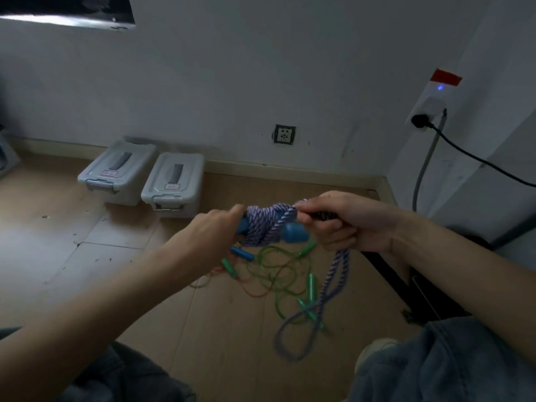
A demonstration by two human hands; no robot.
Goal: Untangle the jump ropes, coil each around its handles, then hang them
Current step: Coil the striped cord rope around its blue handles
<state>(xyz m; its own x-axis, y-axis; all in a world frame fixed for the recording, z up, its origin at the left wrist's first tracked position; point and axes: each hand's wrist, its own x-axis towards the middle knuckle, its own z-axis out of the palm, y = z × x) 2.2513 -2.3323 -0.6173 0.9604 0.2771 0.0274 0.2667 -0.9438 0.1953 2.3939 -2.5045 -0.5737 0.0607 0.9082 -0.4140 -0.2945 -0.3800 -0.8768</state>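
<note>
A purple-and-white braided jump rope (265,224) is partly wound around its blue handles (294,232), held in the air over the floor. My left hand (216,230) grips the left end of the bundle. My right hand (345,220) pinches the rope near the right end of the bundle, and a loose loop of the same rope (313,314) hangs from it down to the floor. Below lies a tangle of thin green and orange ropes (275,274) with green handles (311,285) and one blue handle (242,253).
Two grey lidded plastic boxes (172,184) stand by the wall at the back left. A wall socket (284,134) is behind, and a power strip with a black cable (426,111) is on the right wall. My knees show at the bottom edge.
</note>
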